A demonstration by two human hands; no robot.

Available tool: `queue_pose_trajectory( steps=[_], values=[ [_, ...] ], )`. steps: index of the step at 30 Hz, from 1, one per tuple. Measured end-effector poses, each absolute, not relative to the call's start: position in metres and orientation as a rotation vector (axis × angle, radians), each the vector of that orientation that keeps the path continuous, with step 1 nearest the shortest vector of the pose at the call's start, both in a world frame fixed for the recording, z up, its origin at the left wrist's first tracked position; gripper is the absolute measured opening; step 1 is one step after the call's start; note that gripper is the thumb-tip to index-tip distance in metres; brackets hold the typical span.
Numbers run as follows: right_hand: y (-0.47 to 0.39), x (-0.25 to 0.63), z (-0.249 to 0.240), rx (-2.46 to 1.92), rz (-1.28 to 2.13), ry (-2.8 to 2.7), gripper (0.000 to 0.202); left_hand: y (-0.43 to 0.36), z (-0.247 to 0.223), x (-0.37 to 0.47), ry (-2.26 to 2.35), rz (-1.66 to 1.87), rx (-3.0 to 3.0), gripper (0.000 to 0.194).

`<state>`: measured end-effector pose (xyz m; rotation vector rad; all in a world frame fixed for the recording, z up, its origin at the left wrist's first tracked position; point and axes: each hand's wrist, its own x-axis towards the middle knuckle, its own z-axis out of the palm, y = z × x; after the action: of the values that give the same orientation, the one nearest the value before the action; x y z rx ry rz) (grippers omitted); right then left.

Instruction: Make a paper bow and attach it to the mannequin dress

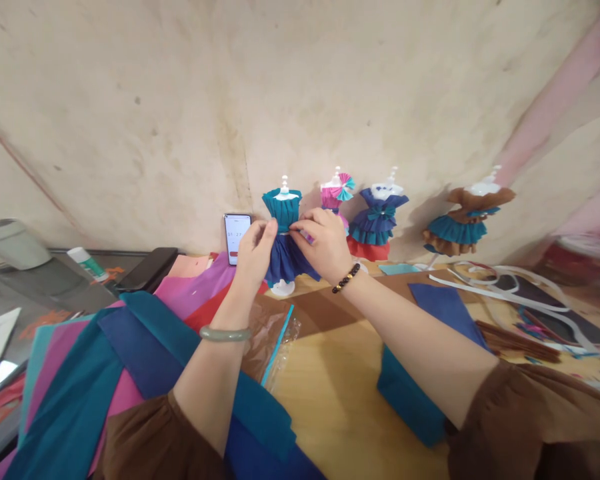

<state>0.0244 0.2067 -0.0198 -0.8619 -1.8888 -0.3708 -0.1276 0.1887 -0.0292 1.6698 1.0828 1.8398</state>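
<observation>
A miniature dress form stands before me, dressed in a pleated teal top and a dark blue skirt. At the left side of its waist is my left hand, fingers closed against the dress; whatever lies between the fingertips is hidden. My right hand pinches at the right side of the waist, and a small colourful bit shows under its fingers, too small to name. A thin light band runs along the waist between both hands.
Three more dressed forms stand along the wall to the right. A phone leans behind my left hand. Coloured sheets cover the left side. White strips and brown sticks lie at the right. A glue stick is far left.
</observation>
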Motion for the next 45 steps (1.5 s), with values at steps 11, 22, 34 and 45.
queue_pose_trajectory(
  steps=[11, 22, 34, 45],
  values=[
    [0.207, 0.026, -0.014, -0.798, -0.258, -1.951, 0.012, 0.201, -0.030, -0.138, 0.971, 1.744, 1.574, 0.022],
    [0.199, 0.026, -0.010, -0.820, -0.369, -2.011, 0.013, 0.199, -0.025, -0.136, 0.971, 1.789, 1.479, 0.026],
    [0.198, 0.026, -0.008, -0.790, -0.507, -2.071, 0.017, 0.203, -0.029, -0.137, 0.979, 1.813, 1.540, 0.018],
    [0.200, 0.025, -0.010, -0.780, -0.526, -2.068, 0.018, 0.206, -0.031, -0.137, 0.958, 1.819, 1.523, 0.012]
  ],
)
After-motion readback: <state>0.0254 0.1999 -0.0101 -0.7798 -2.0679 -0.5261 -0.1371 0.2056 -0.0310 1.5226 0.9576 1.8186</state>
